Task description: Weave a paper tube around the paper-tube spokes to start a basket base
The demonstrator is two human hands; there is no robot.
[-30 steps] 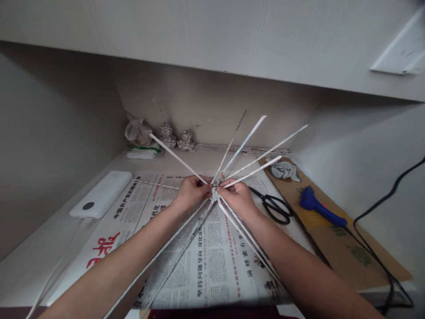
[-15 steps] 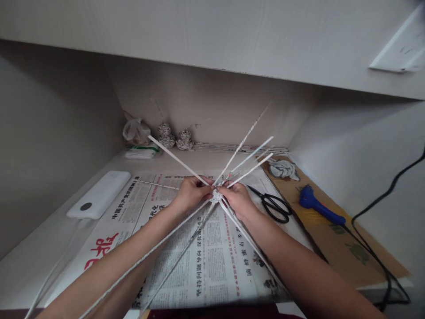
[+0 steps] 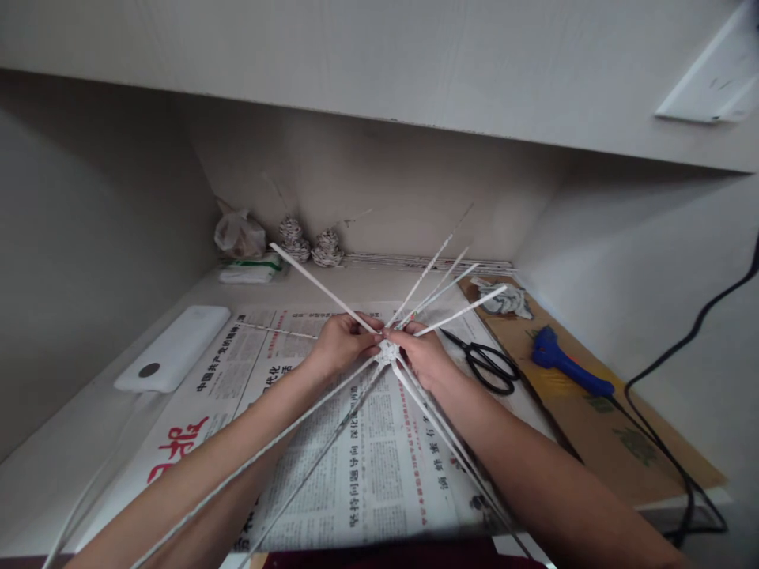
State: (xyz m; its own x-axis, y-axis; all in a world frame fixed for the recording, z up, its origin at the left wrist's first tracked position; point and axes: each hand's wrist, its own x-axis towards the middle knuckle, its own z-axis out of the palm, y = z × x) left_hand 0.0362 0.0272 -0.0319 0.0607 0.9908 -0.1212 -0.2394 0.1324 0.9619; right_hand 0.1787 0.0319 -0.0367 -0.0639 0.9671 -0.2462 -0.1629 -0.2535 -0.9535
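Between my two hands is a small woven paper piece (image 3: 388,352), a white knot-like centre with several thin rolled-paper strips radiating from it. My left hand (image 3: 347,344) pinches its left edge, close to a white paper strip (image 3: 320,278) that slants up to the left. On the opposite edge, my right hand (image 3: 420,348) is closed with the thumb on top, by the strips that fan up to the right. Other long strips run down toward me, past both forearms. My fingers hide part of the weave. Spread newspaper (image 3: 332,474) lies underneath.
Black scissors (image 3: 489,363) lie right of my right hand. Beyond them a blue glue gun (image 3: 569,363) and crumpled wad (image 3: 504,299) rest on cardboard (image 3: 628,442). A white power bank (image 3: 175,348) is at left. Two woven gourd shapes (image 3: 293,239) and a plastic bag (image 3: 239,234) stand behind.
The strips on the upper right have tilted lower and spread apart, the nearest one swinging to the right. Both hands keep their grip at nearly the same spot.
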